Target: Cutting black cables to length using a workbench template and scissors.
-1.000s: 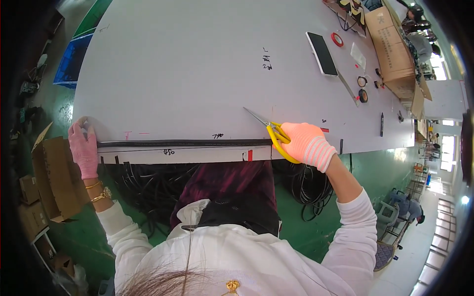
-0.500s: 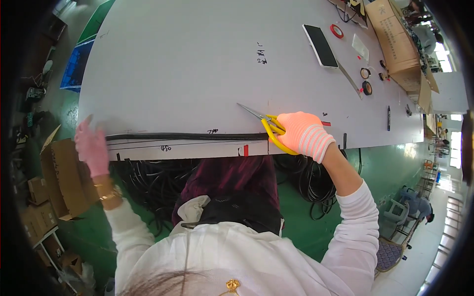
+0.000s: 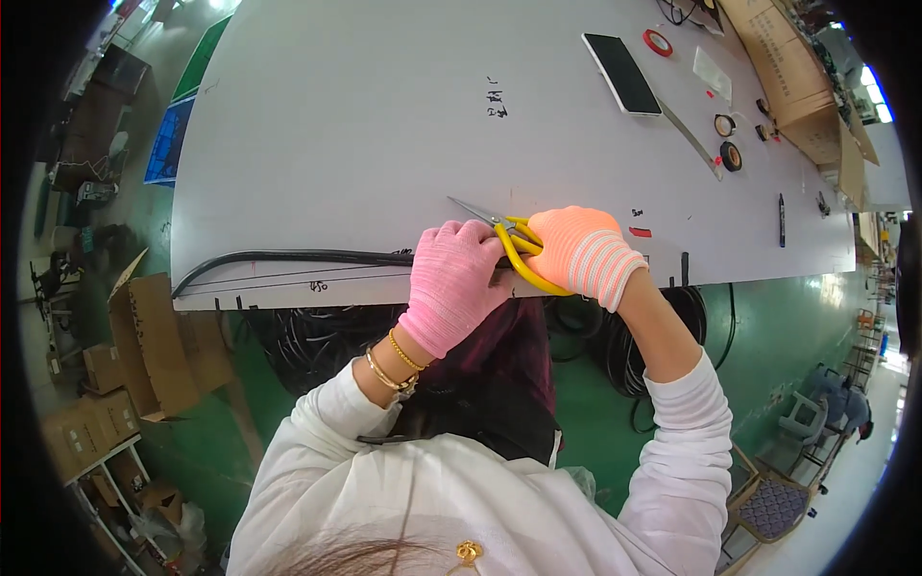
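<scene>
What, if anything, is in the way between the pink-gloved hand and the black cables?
Nothing visible: the left hand is right over the black cables, near their right end. The yellow-handled scissors in the right hand sit close beside it, not between.

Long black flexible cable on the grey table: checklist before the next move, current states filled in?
1. Yellow-handled metal scissors in right hand, orange knitted glove: ok.
2. Left hand, pink knitted glove, gripping the long black flexible cable: cannot tell; cable meets hand, grip hidden.
3. Left fingertips well away from scissor blades: not ok; they look very close.
4. Cable straight throughout: not ok; its left end bends toward the grey table's near edge.
5. Cable's right end located: cannot tell; hands and scissors cover that stretch.
6. White-edged black phone apart from both hands: ok.
</scene>
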### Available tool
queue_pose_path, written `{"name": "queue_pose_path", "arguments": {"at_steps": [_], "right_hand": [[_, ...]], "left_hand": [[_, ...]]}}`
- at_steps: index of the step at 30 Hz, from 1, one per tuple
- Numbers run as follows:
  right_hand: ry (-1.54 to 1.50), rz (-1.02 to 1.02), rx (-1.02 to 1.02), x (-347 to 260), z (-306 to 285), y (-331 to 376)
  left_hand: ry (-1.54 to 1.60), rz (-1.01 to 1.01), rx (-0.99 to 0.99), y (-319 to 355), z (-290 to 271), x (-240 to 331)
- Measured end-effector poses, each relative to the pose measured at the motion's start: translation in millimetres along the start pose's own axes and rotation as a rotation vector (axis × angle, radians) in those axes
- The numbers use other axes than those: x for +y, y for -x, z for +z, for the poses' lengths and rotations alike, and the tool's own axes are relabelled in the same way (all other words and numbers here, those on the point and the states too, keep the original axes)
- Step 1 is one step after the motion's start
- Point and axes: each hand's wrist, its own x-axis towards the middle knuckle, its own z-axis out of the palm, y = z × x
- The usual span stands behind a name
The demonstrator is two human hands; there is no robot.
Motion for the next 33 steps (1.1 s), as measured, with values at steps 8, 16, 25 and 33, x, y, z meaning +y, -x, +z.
{"name": "queue_pose_path", "arguments": {"at_steps": [8,16,25,33], "right_hand": [[-0.047,-0.046,0.049,3.5,3.9,2.3],[-0.485,-0.126,0.581,32.3,43.8,37.1],[-1.611,-0.112,0.114,-6.8,201.6,127.9],[-1.482,-0.291,0.299,-38.0,209.8,115.9]], "left_hand": [[-0.110,-0.011,-0.045,-3.7,5.1,-1.9],[-0.071,0.010,-0.234,-22.5,-7.6,-2.6],[0.471,-0.187,-0.499,-23.1,-50.5,9.4],[0.610,-0.257,-0.613,-19.9,-67.8,35.4]]}}
